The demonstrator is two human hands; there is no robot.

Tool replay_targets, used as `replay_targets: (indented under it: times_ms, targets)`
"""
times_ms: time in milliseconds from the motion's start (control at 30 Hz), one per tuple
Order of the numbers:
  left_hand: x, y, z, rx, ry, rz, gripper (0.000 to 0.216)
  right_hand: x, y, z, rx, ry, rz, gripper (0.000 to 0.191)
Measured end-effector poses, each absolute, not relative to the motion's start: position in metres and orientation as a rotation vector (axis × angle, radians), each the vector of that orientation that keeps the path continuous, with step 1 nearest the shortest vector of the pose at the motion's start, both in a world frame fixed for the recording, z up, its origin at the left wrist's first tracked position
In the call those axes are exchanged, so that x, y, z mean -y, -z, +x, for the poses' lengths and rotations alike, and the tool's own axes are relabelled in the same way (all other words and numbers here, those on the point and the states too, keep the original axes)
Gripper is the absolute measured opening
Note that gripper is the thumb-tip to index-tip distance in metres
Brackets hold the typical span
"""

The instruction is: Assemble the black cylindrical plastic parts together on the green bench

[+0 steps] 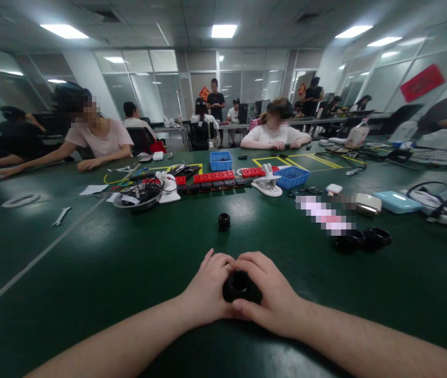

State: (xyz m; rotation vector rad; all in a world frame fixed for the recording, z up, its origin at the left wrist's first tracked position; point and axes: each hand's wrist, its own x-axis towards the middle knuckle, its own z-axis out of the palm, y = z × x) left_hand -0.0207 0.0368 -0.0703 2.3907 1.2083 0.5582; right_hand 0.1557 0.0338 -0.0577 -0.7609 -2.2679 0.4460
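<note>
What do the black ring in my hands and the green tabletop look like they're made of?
The black ring: probably rubber or matte plastic; dull surface, faint sheen. The tabletop: smooth glossy green mat or coating, seemingly; it mirrors the ceiling lights.

This is a big work room, like a workshop inside an office building. Long green tables stand in rows, and many people sit at them. Bright flat lights shine in the ceiling. Glass walls run around the room. Blue bins, red power strips, a wrench and cables lie on the table.
</note>
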Motion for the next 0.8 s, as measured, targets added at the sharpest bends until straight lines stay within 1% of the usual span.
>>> replay_targets:
  times_ms: [133, 267, 367, 533, 667, 733, 800]
  targets:
    - [-0.038, 0.072, -0.021, -1.198, -0.575, 2.361, 0.064, -0.035, 0.057, 0.154, 2.333, -0.414, -0.786, 0.030]
    - [-0.041, 0.073, -0.020, -1.177, -0.585, 2.331, 0.057, -0.037, 0.054, 0.153, 2.354, -0.478, -0.727, 0.026]
    - [-0.042, 0.071, -0.019, -1.168, -0.568, 2.306, 0.053, -0.038, 0.051, 0.151, 2.389, -0.513, -0.677, 0.027]
    - [-0.044, 0.074, -0.021, -1.110, -0.545, 2.316, 0.056, -0.037, 0.040, 0.152, 2.486, -0.501, -0.600, 0.031]
    - [-0.044, 0.073, -0.022, -1.033, -0.504, 2.410, 0.049, -0.034, 0.035, 0.154, 2.555, -0.497, -0.559, 0.029]
    - [-0.044, 0.070, -0.022, -1.024, -0.471, 2.425, 0.055, -0.032, 0.035, 0.154, 2.576, -0.501, -0.479, 0.025]
    - [-0.044, 0.067, -0.022, -1.017, -0.434, 2.411, 0.069, -0.029, 0.036, 0.154, 2.572, -0.513, -0.392, 0.020]
